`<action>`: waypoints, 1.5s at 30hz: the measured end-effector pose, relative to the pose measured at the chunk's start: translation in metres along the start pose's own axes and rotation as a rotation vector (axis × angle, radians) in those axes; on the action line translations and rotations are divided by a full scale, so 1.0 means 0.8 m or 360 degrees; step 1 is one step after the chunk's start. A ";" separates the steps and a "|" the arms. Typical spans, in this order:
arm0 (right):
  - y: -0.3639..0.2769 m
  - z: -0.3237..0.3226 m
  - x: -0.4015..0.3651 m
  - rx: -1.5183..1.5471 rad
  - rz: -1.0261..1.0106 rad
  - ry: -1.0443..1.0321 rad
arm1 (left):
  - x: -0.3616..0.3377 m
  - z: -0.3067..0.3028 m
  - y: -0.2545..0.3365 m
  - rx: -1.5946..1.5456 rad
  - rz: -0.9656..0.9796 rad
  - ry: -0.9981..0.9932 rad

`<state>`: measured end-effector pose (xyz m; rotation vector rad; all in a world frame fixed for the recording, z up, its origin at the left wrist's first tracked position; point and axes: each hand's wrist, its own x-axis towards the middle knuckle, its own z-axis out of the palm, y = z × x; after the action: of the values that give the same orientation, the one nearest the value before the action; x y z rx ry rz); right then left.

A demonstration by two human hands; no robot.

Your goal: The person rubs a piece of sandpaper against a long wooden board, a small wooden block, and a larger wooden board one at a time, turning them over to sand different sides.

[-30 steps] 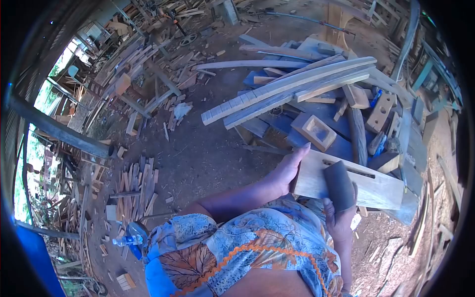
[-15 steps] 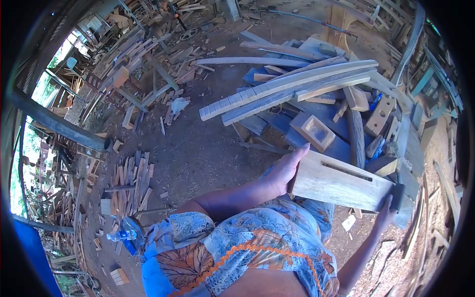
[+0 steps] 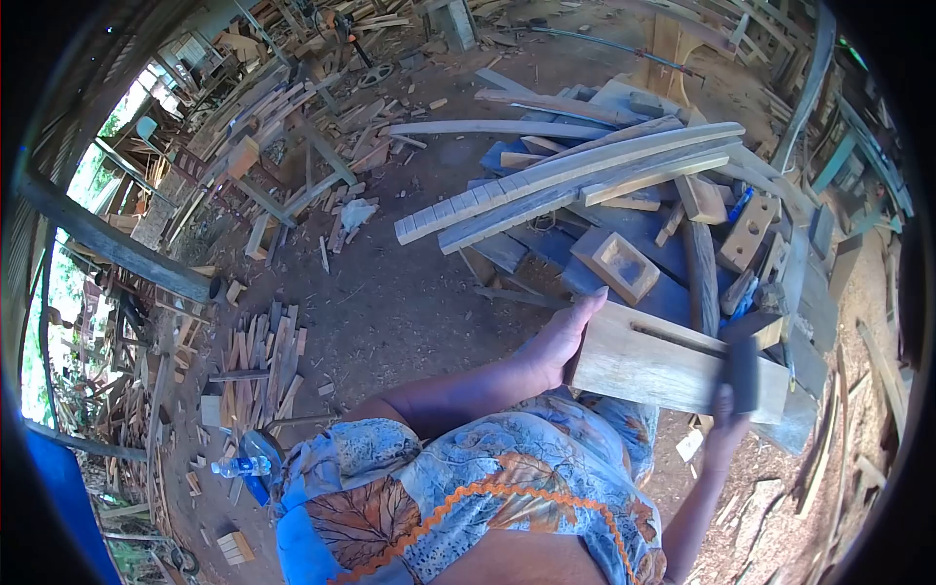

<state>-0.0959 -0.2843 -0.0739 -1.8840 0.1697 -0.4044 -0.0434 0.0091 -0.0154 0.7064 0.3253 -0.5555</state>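
Note:
A pale wooden block with a long slot in its upper face lies across in front of me. My left hand grips it by the left end, thumb on the top edge. On its right part rests a dark sanding block, slightly blurred. My right hand is closed around the lower end of that dark block; some fingers are hidden. Just beyond the held wood sits a small wooden piece with a square hollow.
Ahead, a low work surface carries long curved beams and a block with round holes. Stacked offcuts and a water bottle are at my left. A post juts in from the left.
My right hand has slid the dark sanding block leftward along the wood, away from its right end. The left hand keeps its hold almost unmoved.

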 end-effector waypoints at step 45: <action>-0.023 0.034 -0.022 -0.0258 -0.0300 -0.0128 | 0.000 -0.009 -0.002 0.0198 0.0132 -0.0043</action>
<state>-0.1044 -0.2486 -0.0680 -2.0808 -0.0304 -0.4528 -0.0451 0.0135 -0.0215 0.8280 0.2369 -0.5090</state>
